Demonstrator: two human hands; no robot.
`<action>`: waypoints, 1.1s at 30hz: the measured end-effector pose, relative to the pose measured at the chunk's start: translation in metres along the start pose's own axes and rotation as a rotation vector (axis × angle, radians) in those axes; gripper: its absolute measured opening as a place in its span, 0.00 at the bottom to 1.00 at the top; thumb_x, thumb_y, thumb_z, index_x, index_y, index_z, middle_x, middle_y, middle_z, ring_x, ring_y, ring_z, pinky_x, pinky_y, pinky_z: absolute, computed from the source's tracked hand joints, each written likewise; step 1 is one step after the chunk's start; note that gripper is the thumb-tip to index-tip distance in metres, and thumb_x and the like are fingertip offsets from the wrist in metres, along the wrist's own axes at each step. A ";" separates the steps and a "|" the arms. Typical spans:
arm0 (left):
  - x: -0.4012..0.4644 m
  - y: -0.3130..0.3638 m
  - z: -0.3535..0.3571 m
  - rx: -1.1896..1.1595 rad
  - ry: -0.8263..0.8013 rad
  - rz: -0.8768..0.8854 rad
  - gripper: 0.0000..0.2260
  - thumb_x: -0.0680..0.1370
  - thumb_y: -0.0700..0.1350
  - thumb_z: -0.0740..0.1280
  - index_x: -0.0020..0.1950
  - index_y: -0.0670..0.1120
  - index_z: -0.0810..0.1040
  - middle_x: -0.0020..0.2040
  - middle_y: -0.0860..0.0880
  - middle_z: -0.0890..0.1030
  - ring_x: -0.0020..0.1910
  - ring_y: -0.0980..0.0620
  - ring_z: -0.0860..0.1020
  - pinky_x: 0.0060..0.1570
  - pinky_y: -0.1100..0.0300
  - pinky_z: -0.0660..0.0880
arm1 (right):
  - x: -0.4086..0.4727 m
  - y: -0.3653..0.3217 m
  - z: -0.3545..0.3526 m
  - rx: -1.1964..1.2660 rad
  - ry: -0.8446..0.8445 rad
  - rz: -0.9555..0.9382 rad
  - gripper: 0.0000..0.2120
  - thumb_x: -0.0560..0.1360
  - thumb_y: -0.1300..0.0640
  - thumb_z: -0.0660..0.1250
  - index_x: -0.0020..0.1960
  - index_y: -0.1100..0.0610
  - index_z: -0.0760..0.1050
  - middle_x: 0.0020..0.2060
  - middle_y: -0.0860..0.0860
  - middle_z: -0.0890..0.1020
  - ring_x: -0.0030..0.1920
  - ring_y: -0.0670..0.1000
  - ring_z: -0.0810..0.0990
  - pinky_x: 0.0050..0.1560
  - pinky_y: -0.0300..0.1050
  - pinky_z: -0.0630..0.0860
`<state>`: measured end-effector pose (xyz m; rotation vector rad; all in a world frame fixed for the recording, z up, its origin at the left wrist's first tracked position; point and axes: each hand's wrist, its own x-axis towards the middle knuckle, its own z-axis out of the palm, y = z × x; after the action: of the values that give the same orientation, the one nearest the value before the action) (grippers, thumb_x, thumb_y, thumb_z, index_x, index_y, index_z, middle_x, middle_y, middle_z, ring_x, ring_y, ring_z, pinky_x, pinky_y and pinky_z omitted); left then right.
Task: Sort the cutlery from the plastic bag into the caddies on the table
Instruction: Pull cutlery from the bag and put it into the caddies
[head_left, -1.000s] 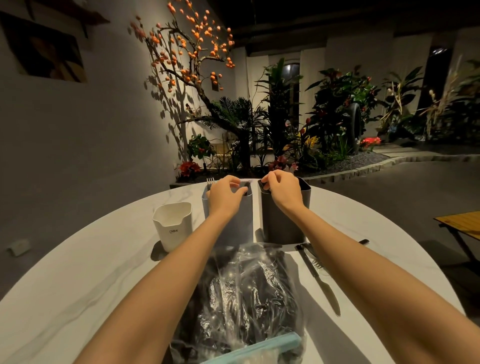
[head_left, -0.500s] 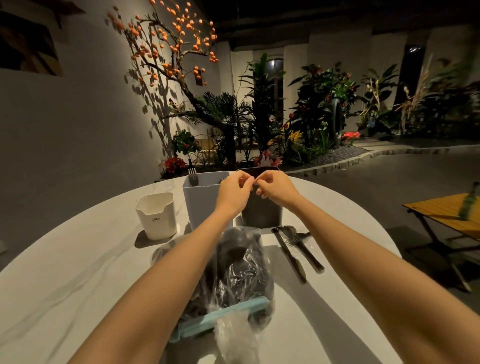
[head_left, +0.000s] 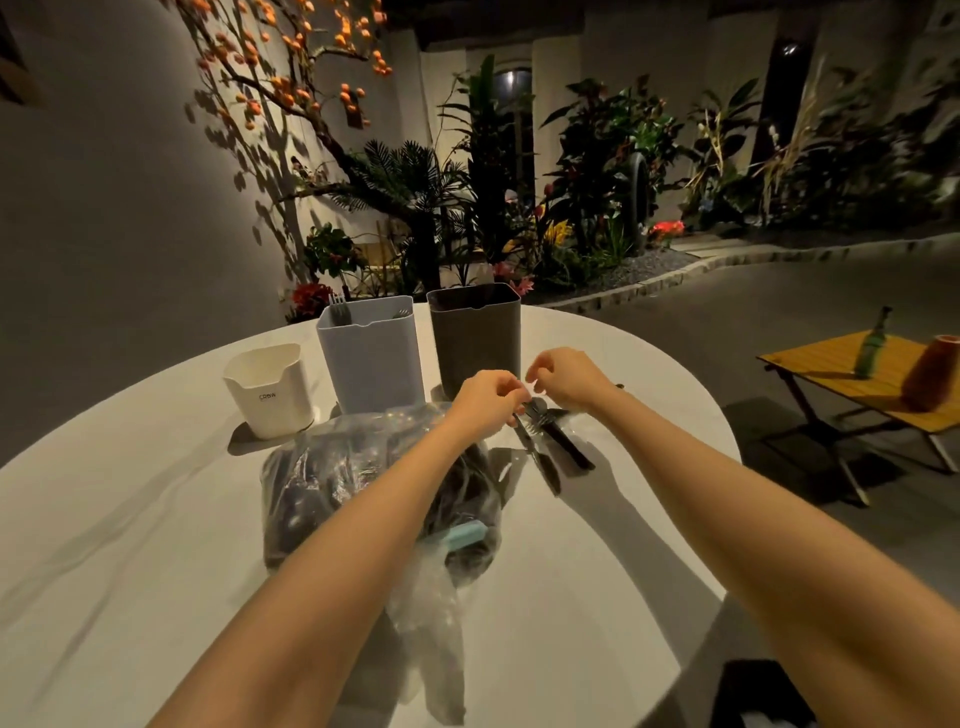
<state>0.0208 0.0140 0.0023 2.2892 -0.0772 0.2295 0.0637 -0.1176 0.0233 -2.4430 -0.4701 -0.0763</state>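
Note:
Three caddies stand at the back of the round white table (head_left: 130, 545): a small white caddy (head_left: 270, 389), a taller grey-blue caddy (head_left: 371, 358) with fork heads showing at its rim, and a dark caddy (head_left: 475, 338). The clear plastic bag (head_left: 363, 483) of dark cutlery lies in front of them under my left forearm, its blue zip strip (head_left: 460, 538) towards me. A loose knife (head_left: 540, 460) and fork (head_left: 563, 441) lie right of the bag. My left hand (head_left: 485, 402), fingers curled, is at their far ends; its grip is hidden. My right hand (head_left: 569, 379) hovers loosely curled over them, holding nothing I can see.
The table's right edge curves away close to the loose cutlery. Beyond it, on the floor to the right, a low yellow folding table (head_left: 831, 369) carries a green bottle (head_left: 872, 343) and an orange vase (head_left: 930, 374). Plants and a grey wall stand behind.
Both hands have come away from the rims of the grey-blue and dark caddies and dropped towards me and to the right, over the loose knife and fork. The camera view has shifted.

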 end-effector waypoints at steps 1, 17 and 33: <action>0.000 -0.002 0.006 0.004 -0.021 -0.024 0.08 0.80 0.43 0.64 0.54 0.41 0.80 0.43 0.45 0.83 0.37 0.52 0.80 0.41 0.59 0.78 | -0.001 0.007 0.002 -0.033 -0.014 0.022 0.13 0.79 0.65 0.57 0.57 0.61 0.79 0.55 0.59 0.81 0.55 0.57 0.79 0.58 0.50 0.76; 0.022 -0.015 0.030 0.146 -0.072 -0.306 0.06 0.79 0.36 0.62 0.54 0.39 0.76 0.51 0.38 0.79 0.52 0.41 0.80 0.54 0.48 0.79 | 0.012 0.057 0.024 -0.471 -0.230 0.078 0.23 0.80 0.44 0.54 0.71 0.53 0.69 0.67 0.58 0.70 0.69 0.61 0.63 0.66 0.59 0.63; 0.025 -0.017 0.029 0.085 -0.019 -0.422 0.10 0.80 0.37 0.61 0.60 0.37 0.75 0.44 0.43 0.76 0.46 0.46 0.79 0.48 0.57 0.76 | 0.006 0.031 0.041 -0.630 -0.221 -0.069 0.29 0.75 0.35 0.61 0.62 0.59 0.70 0.60 0.58 0.74 0.60 0.57 0.69 0.57 0.49 0.68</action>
<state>0.0520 0.0037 -0.0241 2.3291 0.4095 -0.0088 0.0772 -0.1135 -0.0262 -3.0698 -0.7123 0.0228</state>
